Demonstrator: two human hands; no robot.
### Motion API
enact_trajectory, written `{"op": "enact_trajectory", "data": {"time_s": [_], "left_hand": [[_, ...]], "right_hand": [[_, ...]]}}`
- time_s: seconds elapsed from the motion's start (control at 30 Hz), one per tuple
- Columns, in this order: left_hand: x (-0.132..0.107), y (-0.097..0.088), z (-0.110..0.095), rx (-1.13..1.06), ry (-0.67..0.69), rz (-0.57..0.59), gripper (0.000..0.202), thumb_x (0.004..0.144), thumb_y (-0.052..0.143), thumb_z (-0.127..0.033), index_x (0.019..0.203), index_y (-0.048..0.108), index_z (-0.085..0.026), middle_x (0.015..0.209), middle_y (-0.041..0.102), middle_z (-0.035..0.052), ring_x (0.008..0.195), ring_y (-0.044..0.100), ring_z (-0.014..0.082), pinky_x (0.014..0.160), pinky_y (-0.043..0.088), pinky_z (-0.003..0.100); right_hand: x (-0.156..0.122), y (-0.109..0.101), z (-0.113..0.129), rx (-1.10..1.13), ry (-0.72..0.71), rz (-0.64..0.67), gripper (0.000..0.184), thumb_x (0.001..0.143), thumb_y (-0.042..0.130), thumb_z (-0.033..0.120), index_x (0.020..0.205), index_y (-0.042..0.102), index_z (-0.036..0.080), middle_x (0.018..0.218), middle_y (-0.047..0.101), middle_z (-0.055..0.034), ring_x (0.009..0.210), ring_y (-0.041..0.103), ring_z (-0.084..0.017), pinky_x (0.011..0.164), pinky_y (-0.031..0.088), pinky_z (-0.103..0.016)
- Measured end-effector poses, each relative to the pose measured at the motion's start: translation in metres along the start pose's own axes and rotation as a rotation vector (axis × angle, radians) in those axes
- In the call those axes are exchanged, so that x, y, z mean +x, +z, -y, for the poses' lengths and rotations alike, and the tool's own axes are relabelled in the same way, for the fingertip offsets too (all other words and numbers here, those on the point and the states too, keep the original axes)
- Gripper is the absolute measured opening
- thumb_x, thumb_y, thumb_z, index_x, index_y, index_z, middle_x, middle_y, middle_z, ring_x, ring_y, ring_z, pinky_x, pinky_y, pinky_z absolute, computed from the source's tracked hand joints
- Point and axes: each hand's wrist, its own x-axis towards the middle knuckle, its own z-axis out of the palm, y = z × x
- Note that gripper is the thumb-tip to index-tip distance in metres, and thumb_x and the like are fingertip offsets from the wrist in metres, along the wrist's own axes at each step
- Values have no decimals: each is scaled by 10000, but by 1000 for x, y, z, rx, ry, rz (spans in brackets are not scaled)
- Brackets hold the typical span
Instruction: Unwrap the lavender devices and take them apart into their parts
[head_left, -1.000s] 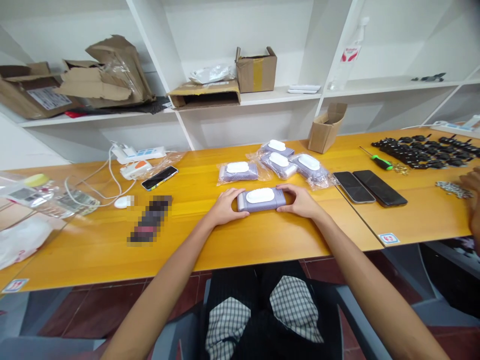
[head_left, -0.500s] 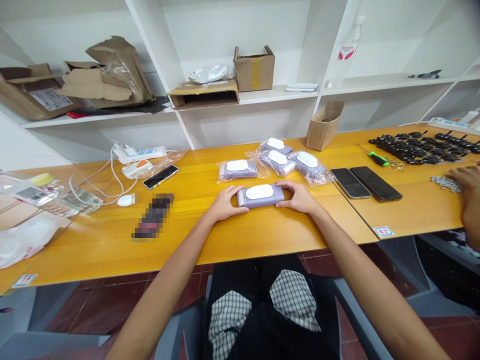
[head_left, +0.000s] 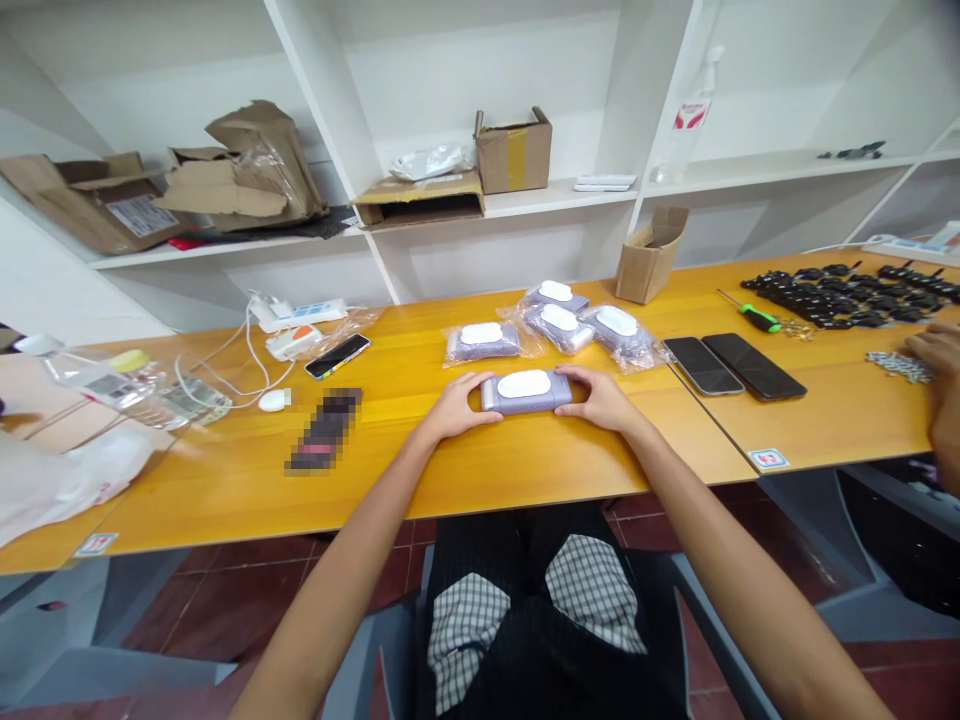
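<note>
On the table in front of me lies a lilac-grey oblong block (head_left: 529, 403) with a white oval piece on its top. My left hand (head_left: 459, 408) grips its left end, thumb at the near side and fingers at the far side. Around the right end, my right hand (head_left: 600, 400) closes in the same manner. Just behind it are several similar lilac-grey blocks in clear plastic bags, among them one bagged block (head_left: 481, 343) at the left and another bagged block (head_left: 619, 330) at the right.
Two dark phones (head_left: 754, 368) lie to the right, near a green-handled screwdriver (head_left: 761, 318) and rows of black parts (head_left: 817, 295). A co-worker's hand (head_left: 941, 355) is beside small metal pieces (head_left: 898, 366). Leftward are a phone (head_left: 337, 356), white cables (head_left: 259, 375) and a bottle (head_left: 97, 378). A cardboard box (head_left: 651, 258) stands behind.
The camera view has turned slightly to the left, so things on the left appear farther right. Both hands keep the same hold on the block, which stays in place on the table.
</note>
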Motion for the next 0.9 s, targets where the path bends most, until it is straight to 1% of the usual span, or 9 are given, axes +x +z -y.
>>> {"op": "enact_trajectory", "data": {"time_s": [0.1, 0.17, 0.27, 0.33, 0.4, 0.47, 0.53, 0.73, 0.9], "left_hand": [[-5, 2, -4, 14, 8, 13, 874, 781, 866, -576, 1538, 565, -259, 1593, 571, 130, 1497, 503, 383, 1275, 358, 588], [-12, 5, -9, 38, -4, 14, 874, 789, 860, -579, 1545, 556, -264, 1609, 557, 123, 1525, 468, 390, 1287, 339, 587], [-24, 9, -18, 56, -5, 29, 867, 793, 858, -574, 1549, 550, -281, 1614, 553, 106, 1543, 440, 395, 1295, 331, 584], [-29, 11, -22, 55, 17, 38, 851, 797, 855, -569, 1545, 550, -298, 1605, 559, 97, 1523, 467, 393, 1290, 345, 580], [-30, 11, -25, 49, 37, 25, 836, 802, 854, -554, 1541, 551, -306, 1593, 564, 95, 1498, 497, 386, 1281, 365, 573], [-30, 11, -26, 34, 54, 1, 832, 801, 863, -527, 1537, 550, -296, 1579, 569, 99, 1479, 517, 373, 1270, 388, 557], [-29, 11, -26, 13, 70, -15, 834, 792, 880, -503, 1529, 554, -286, 1560, 579, 102, 1467, 529, 359, 1263, 403, 540], [-26, 9, -23, -77, 117, -39, 820, 744, 928, -423, 1477, 590, -275, 1509, 606, 102, 1414, 573, 337, 1241, 431, 519], [-25, 9, -23, -121, 104, -24, 809, 731, 934, -389, 1459, 602, -271, 1490, 612, 99, 1387, 587, 334, 1227, 444, 515]], "right_hand": [[-15, 1, 8, -35, -13, -22, 713, 717, 949, 287, 1385, 702, 266, 1470, 693, -118, 1403, 623, -368, 1247, 433, -608], [-28, 2, 14, -53, -23, -41, 735, 743, 928, 281, 1433, 673, 286, 1525, 651, -116, 1442, 590, -363, 1266, 408, -606], [-42, 2, 21, -66, -32, -42, 855, 749, 922, 287, 1536, 588, 321, 1666, 505, -102, 1554, 461, -354, 1300, 357, -583], [-45, 3, 24, -77, -40, -5, 937, 725, 942, 305, 1574, 547, 333, 1702, 453, -98, 1583, 413, -359, 1309, 340, -576], [-45, 4, 25, -96, -52, 33, 938, 717, 949, 324, 1568, 555, 328, 1656, 509, -111, 1547, 462, -367, 1297, 354, -580], [-42, 4, 26, -109, -60, 40, 887, 732, 938, 340, 1543, 582, 317, 1583, 572, -119, 1478, 537, -367, 1271, 391, -574], [-41, 5, 27, -112, -64, 31, 850, 750, 921, 348, 1531, 590, 304, 1545, 584, -121, 1430, 573, -362, 1247, 423, -560], [-41, 4, 28, -109, -92, 36, 817, 774, 886, 321, 1529, 574, 318, 1529, 571, -100, 1427, 564, -350, 1247, 418, -537], [-41, 4, 27, -126, -94, 50, 816, 790, 876, 345, 1536, 547, 308, 1529, 563, -112, 1418, 563, -355, 1245, 409, -551]]}}
